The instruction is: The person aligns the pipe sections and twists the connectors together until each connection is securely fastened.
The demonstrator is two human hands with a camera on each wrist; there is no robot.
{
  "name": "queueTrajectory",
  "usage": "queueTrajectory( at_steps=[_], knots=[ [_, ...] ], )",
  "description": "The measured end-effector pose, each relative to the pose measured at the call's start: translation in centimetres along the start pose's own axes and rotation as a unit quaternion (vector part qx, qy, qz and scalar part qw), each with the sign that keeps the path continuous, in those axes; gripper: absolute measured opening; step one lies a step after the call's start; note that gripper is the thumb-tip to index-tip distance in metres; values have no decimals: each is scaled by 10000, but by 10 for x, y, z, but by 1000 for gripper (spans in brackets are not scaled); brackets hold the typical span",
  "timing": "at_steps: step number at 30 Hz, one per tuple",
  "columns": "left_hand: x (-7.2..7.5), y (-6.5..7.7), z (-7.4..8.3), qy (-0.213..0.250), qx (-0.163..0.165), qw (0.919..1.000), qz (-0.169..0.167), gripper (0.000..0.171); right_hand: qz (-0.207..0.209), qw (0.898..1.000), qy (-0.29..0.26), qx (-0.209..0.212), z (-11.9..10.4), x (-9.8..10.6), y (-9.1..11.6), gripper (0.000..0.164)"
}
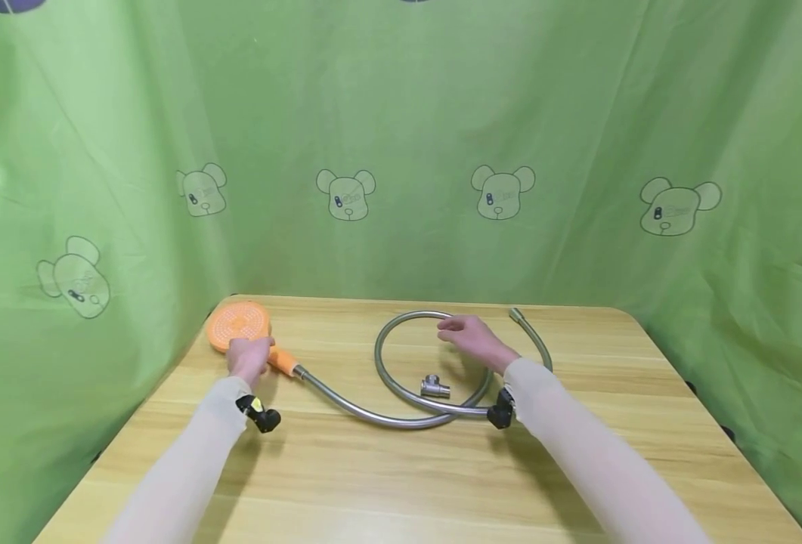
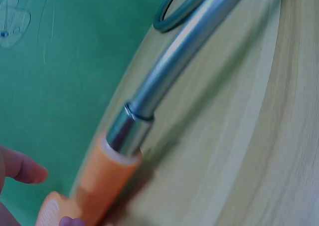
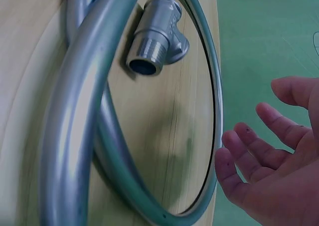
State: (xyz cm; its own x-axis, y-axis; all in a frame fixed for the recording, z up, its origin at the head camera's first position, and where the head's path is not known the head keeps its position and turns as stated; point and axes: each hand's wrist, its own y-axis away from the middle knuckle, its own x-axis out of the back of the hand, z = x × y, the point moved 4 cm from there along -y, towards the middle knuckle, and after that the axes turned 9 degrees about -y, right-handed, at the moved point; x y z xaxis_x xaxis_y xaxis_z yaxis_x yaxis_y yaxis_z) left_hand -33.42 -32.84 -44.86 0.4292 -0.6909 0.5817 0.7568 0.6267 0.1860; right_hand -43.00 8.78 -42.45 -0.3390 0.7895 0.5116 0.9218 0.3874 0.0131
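Note:
At the table's left end my left hand (image 1: 249, 357) grips the neck of an orange shower head (image 1: 239, 323). Its round nozzle face is turned up, and the orange handle (image 2: 102, 178) joins a metal hose end (image 2: 130, 128). In the left wrist view one finger stands clear of the handle; most of the grip is out of frame. The silver shower hose (image 1: 387, 420) runs right into a loop. Over that loop's far right part hovers my right hand (image 1: 472, 338), fingers loosely bent, holding nothing. A small metal angle valve (image 3: 154, 34) with a threaded end lies inside the loop.
The hose's free end (image 1: 516, 314) points to the back edge, right of the loop. Green curtains (image 1: 401, 249) with bear-face prints hang behind and beside the wooden table (image 1: 346, 483). A black wrist camera (image 1: 259, 414) sits on the left sleeve.

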Motion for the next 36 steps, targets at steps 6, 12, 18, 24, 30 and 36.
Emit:
queueTrajectory(
  at_steps=[6,12,18,24,30,36],
  knots=[
    [-2,14,22,232,-307,9992,-142,73,42,9999,-146,30,1,8,6,41],
    [-10,26,44,320,-658,9964,-434,71,25,9990,-408,-206,4,20,14,44],
    [-19,39,67,443,-1192,9896,-674,59,198,9981,-559,-136,6,39,21,49],
    [-30,54,88,521,-1845,9783,-792,45,478,9954,-823,-44,19,59,28,51],
    [-44,64,103,476,-2456,9639,-917,42,646,9931,-974,-124,30,76,34,55],
    [-59,71,114,323,-2869,9511,-1101,39,847,9904,-1084,-164,36,89,44,56]
  ],
)
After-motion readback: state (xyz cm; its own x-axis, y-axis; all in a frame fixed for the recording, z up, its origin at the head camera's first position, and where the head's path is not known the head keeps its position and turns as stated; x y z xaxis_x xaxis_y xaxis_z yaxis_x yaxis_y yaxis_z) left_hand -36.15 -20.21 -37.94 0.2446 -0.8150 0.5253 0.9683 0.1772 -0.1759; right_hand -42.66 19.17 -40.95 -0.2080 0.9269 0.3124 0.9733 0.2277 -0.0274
